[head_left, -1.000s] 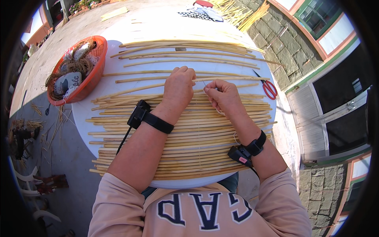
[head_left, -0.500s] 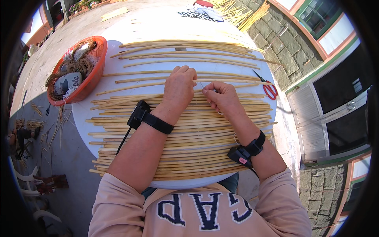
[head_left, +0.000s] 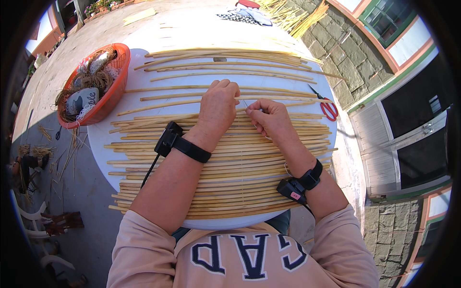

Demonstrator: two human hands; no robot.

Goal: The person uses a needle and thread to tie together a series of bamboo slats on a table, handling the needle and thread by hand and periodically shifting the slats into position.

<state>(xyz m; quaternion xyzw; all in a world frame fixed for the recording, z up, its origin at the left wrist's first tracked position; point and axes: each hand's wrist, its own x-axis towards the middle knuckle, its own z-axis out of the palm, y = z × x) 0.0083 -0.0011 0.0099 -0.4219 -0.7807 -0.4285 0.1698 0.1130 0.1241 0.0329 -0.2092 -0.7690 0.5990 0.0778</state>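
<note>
So the left hand [head_left: 219, 103] is curled shut, knuckles up, over the pale peeled sticks near the middle of the round white table [head_left: 103, 153]; can't tell what the fingers have hold of underneath; the right hand [head_left: 270, 119] is just beside it, thumb and forefinger pinched on a thin strand [head_left: 245, 102] that points toward the left hand; too fine to say if it's needle or thread; below both hands there's a wide row of sticks [head_left: 221, 180] lying side by side across the near half of the table, with a pale thread line [head_left: 242, 185] running across them; a few looser sticks [head_left: 230, 66] lie farther back; red-handled scissors [head_left: 328, 110] sit by the right edge, and an orange plastic basket [head_left: 126, 65] of twine bundles [head_left: 98, 79] is over on the left
</note>
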